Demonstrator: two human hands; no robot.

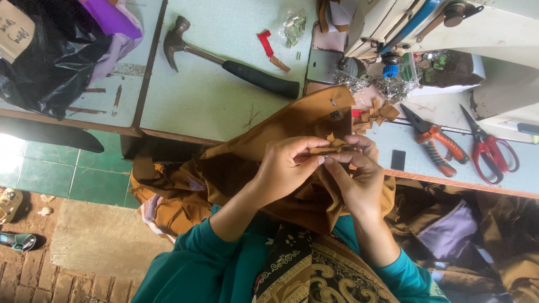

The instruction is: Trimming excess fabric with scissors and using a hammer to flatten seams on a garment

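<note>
My left hand and my right hand meet in front of me, both pinching a small folded strip of brown fabric between their fingertips. Under the hands lies a large brown garment, draped from the table edge down onto my lap. A small brown fabric bow rests on the table just beyond my right hand, beside the garment's top edge. Teal sleeves cover both my forearms.
A hammer lies on the pale green table. Orange-handled pliers and red-handled scissors lie at the right. A white sewing machine stands at the top right, a black bag top left. More brown cloth hangs below.
</note>
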